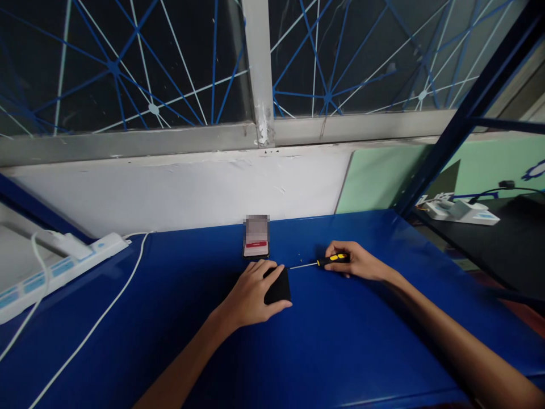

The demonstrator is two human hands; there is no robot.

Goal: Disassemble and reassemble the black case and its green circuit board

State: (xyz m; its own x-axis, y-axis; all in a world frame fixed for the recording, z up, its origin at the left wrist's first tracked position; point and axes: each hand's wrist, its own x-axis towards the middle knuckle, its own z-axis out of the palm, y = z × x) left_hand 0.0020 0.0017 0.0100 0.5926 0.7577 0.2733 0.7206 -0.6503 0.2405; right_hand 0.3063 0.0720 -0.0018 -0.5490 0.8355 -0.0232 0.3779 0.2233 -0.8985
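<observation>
At the far left a long white plastic power strip (59, 267) with pale blue labels lies at the edge of the glossy blue desk (340, 352); a thin white cable (106, 312) runs from near it diagonally across the desk toward the near edge. Near the middle, the left hand (251, 292) rests palm down, fingers curled over the top and thumb along the near side of a small flat black rectangular device (279, 287), holding it against the desk; the device is matte, dark, with rounded corners, its left part hidden under the hand. Just behind it, against the white wall, stands a small dark phone-like object (256, 243) with a red band on its face, its upper part blurred. To the right, the right hand (355, 261) is closed around the black and yellow handle of a slim screwdriver (330, 260); its thin metal shaft lies almost level, pointing left, the tip at the device's upper right corner.
</observation>
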